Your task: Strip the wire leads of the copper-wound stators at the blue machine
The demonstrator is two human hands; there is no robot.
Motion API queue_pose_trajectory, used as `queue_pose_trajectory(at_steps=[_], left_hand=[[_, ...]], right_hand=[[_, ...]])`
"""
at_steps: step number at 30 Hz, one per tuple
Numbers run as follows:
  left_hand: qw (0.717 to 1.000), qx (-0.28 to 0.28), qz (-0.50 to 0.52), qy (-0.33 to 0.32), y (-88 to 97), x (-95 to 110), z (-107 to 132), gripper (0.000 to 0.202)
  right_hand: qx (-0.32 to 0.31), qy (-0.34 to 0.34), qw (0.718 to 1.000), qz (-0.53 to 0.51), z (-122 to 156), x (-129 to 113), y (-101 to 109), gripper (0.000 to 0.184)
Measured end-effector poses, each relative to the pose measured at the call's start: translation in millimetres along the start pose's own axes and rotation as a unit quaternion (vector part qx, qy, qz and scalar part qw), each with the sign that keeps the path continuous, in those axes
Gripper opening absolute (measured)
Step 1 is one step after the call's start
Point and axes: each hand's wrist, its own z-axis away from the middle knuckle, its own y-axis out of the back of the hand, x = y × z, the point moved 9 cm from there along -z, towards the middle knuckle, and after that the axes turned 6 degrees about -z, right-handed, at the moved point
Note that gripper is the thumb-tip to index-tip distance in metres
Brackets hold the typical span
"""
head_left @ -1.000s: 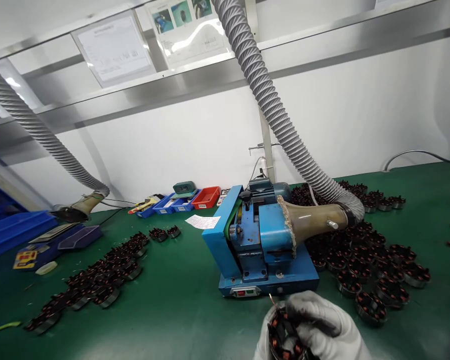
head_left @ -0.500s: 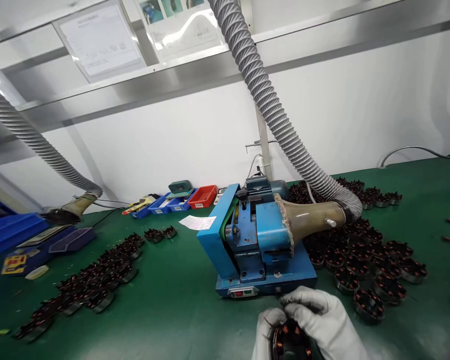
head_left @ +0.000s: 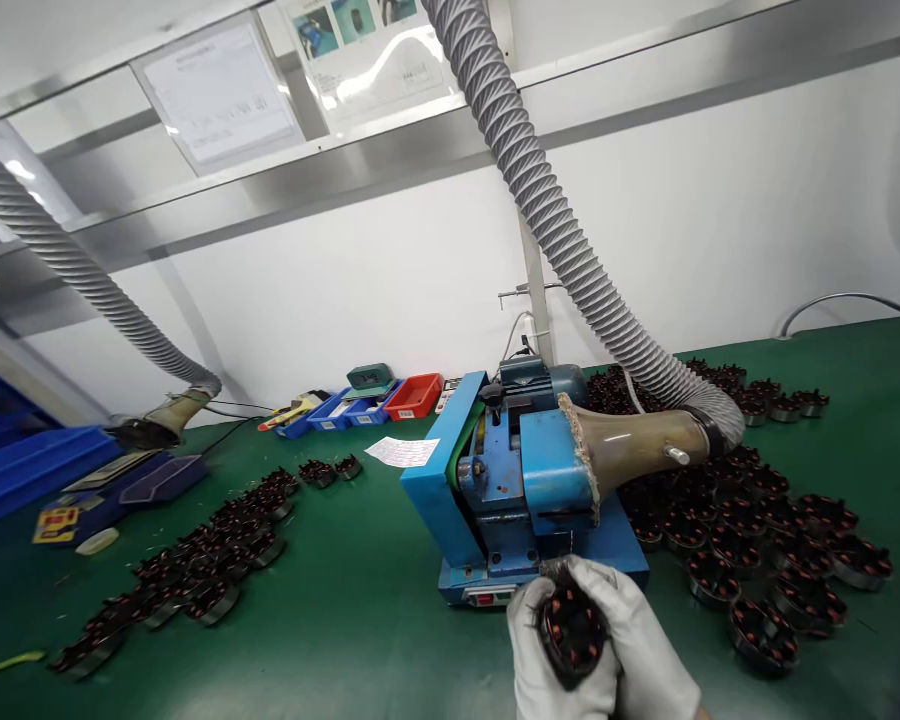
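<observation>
Both my hands wear white gloves and together hold one round motor stator (head_left: 572, 632) with copper windings, close to the front of a blue bench machine (head_left: 510, 490). My left hand (head_left: 544, 665) cups the stator from the left and below. My right hand (head_left: 641, 650) wraps it from the right and top. The stator sits just below the machine's front base, near its red and green switch panel (head_left: 486, 598). A grey ribbed suction hose (head_left: 562, 250) ends in a beige funnel (head_left: 637, 447) at the machine's right side.
Many more stators lie on the green table: a band at the left (head_left: 195, 565) and a large heap at the right (head_left: 750, 510). Blue and red bins (head_left: 375, 400) stand at the back wall. A second hose (head_left: 82, 280) and blue trays (head_left: 30, 465) are at far left.
My hands have raised the stator up toward the machine's front base and turned it, so its windings face me. The camera view shifted slightly.
</observation>
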Motion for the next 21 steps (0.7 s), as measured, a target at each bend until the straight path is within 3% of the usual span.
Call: queue_pose_trajectory(at_steps=[3, 6, 12, 15, 18, 21], left_hand=[[1.000, 0.005, 0.002, -0.005, -14.1, 1.5, -12.5, 0.040], [0.999, -0.047, -0.001, -0.009, -29.2, 2.1, -26.5, 0.044], [0.985, -0.104, -0.063, -0.125, -39.8, 15.7, -37.2, 0.042], [0.978, -0.125, -0.072, -0.153, -42.2, 22.5, -38.2, 0.041], [0.978, -0.156, -0.048, -0.132, -46.1, 26.4, -37.3, 0.039], [0.988, -0.145, -0.007, -0.047, -40.0, 13.2, -28.9, 0.044]], right_hand=[[0.035, 0.001, 0.998, -0.060, -18.6, 7.2, 2.9, 0.026], [0.047, 0.012, 0.996, -0.078, -34.7, 6.8, 5.8, 0.024], [0.066, 0.030, 0.994, -0.081, -47.5, 8.7, 18.0, 0.023], [0.092, 0.042, 0.993, -0.066, -49.6, 8.5, 23.4, 0.023], [0.113, 0.055, 0.991, -0.044, -48.5, 5.9, 25.8, 0.019], [0.115, 0.069, 0.991, -0.007, -36.0, 1.5, 27.4, 0.017]])
